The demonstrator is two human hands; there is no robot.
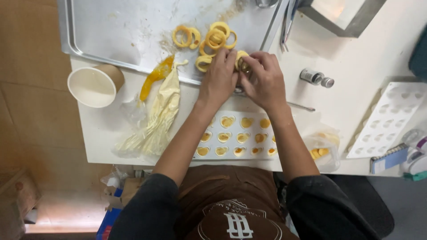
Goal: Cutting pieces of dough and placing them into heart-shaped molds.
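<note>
Right now a small yellow ring (242, 62) sits pinched between both hands at the near edge of the metal tray (89, 26), straight ahead of the person. Left hand (219, 78) and right hand (265, 80) close on it equally, fingertips meeting. More yellow rings (209, 38) lie just beyond; a white heart mould (235, 138) lies nearer the body.

Clear plastic tub (324, 151) — table's front edge

White worktable over a brown floor

The table (356, 58) is lit evenly; left of it lies brown floor (31, 89); a dark chair seat (378, 209) sits below its right corner.
</note>
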